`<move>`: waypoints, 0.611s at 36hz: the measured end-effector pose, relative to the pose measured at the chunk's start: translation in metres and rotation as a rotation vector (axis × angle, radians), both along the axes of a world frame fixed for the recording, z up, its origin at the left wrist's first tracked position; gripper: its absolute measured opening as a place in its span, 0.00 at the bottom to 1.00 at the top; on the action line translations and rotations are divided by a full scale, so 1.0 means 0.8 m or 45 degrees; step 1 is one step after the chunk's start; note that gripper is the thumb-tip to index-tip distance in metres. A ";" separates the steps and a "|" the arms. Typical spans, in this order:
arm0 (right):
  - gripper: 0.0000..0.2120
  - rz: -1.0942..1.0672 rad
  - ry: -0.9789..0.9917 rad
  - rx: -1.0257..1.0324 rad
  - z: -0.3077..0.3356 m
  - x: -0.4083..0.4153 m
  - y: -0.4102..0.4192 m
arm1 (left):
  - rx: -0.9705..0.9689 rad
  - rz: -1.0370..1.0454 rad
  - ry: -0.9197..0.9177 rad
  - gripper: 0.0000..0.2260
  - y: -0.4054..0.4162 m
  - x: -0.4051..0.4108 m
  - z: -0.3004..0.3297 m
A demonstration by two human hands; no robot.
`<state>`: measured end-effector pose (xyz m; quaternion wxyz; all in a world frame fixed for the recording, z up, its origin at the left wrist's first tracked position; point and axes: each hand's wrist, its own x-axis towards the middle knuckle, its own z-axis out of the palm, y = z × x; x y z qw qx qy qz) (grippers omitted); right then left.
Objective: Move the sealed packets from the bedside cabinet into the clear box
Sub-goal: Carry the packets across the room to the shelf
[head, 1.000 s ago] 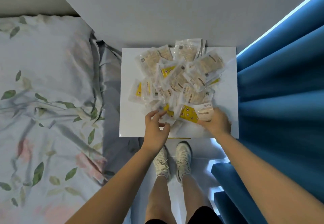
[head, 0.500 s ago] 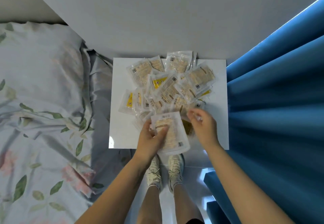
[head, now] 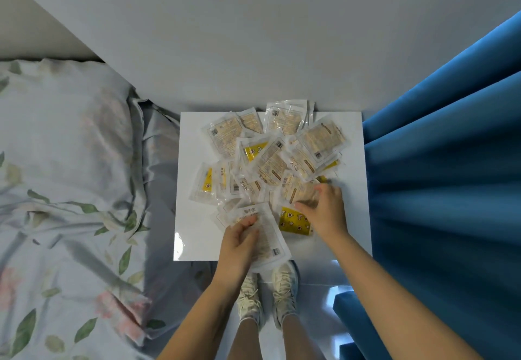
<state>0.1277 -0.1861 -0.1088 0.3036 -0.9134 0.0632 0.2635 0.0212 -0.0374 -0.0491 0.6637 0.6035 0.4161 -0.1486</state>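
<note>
Several sealed clear packets (head: 277,151), some beige and some yellow, lie heaped on the white bedside cabinet top (head: 194,235). My left hand (head: 239,244) grips one beige packet (head: 267,238) at the cabinet's front edge, the packet hanging partly over the edge. My right hand (head: 324,210) presses its fingers onto another beige packet (head: 298,190) at the heap's near right side, next to a yellow packet (head: 294,223). The clear box is not in view.
A bed with flowered sheets (head: 64,190) lies left of the cabinet. A blue curtain (head: 451,162) hangs close on the right. A grey wall (head: 253,35) stands behind. My shoes (head: 267,292) are on the floor below the cabinet's front edge.
My left hand has taken hold of a beige packet and drawn it toward the front edge. My right hand moved from the front packets further back into the heap's right side.
</note>
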 end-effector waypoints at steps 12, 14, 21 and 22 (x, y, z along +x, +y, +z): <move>0.44 0.076 0.007 -0.304 -0.005 0.004 -0.003 | 0.108 -0.112 0.053 0.14 -0.002 0.010 -0.014; 0.42 0.129 -0.021 -0.432 -0.003 0.012 -0.003 | 0.103 -0.048 0.035 0.15 -0.003 0.011 -0.011; 0.24 0.232 0.031 -0.362 -0.002 0.024 -0.009 | 0.042 0.123 0.032 0.15 -0.005 0.015 -0.003; 0.21 0.160 0.051 -0.273 0.000 0.022 -0.011 | 0.046 0.134 0.031 0.14 -0.005 0.016 -0.003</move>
